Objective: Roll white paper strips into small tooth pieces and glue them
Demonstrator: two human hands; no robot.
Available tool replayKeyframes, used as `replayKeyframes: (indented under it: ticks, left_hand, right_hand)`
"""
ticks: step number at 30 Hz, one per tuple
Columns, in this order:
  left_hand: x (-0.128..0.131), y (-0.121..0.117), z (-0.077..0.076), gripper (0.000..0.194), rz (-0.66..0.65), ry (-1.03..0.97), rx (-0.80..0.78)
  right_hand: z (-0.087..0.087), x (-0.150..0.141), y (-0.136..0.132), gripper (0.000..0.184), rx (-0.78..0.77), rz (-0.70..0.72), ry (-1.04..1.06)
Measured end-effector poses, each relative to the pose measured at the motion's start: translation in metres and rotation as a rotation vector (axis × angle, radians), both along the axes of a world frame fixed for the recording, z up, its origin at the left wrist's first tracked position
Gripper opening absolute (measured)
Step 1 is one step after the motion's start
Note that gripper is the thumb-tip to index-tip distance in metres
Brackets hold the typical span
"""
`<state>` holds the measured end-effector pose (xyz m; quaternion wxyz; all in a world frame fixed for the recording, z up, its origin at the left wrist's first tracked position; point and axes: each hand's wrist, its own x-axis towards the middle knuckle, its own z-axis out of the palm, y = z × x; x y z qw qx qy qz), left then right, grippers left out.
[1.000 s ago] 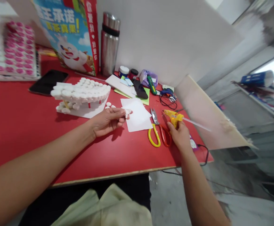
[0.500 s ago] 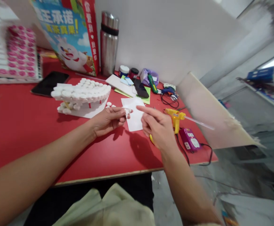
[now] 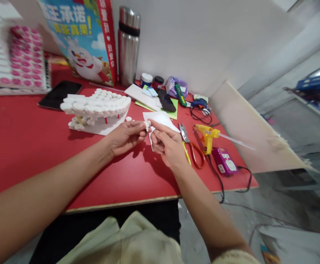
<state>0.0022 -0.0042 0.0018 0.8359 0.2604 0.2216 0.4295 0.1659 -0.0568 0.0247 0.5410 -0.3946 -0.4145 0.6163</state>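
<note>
My left hand [image 3: 124, 138] pinches a small white piece [image 3: 147, 126] between thumb and fingertips. From the right, my right hand [image 3: 167, 145] meets it, index finger stretched out and its tip at the piece. The other fingers of that hand are curled under the thumb, and whether they hold anything is hidden. White paper [image 3: 164, 118] lies beneath the hands. Left of them stands a model [image 3: 96, 104] built of rounded white pieces on a white base with short red posts. One loose white piece [image 3: 128, 118] rests beside the base.
A metal cutting tool with a red handle [image 3: 197, 157], a yellow glue gun [image 3: 208, 137] and a purple power socket [image 3: 226, 161] are on the right. Behind stand a steel flask [image 3: 128, 55], a printed bag [image 3: 87, 47] and small jars [image 3: 146, 79]. A phone [image 3: 60, 94] lies left.
My right hand has moved left, bringing its index finger to the white piece. The cutting tool now shows to its right. My left hand keeps its pinch.
</note>
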Motion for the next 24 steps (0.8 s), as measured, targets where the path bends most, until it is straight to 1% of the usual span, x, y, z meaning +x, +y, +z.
replayKeyframes:
  ticks: [9, 16, 20, 24]
  left_hand:
    - [0.0010, 0.0001, 0.0001, 0.011, 0.026, -0.034, 0.003]
    - [0.0003, 0.0002, 0.0011, 0.010, 0.044, -0.019, -0.017]
    - [0.0001, 0.0005, 0.0022, 0.012, 0.048, -0.012, -0.017]
    - [0.0004, 0.0001, 0.0039, 0.015, 0.058, 0.027, -0.012]
  right_hand:
    - [-0.0030, -0.0008, -0.0009, 0.047, 0.029, 0.060, 0.002]
    - [-0.0044, -0.0025, -0.0010, 0.052, 0.070, 0.074, -0.074]
    - [-0.0048, -0.0016, -0.0021, 0.051, 0.134, 0.043, -0.225]
    - [-0.0062, 0.0027, -0.0021, 0.049, 0.311, -0.015, -0.493]
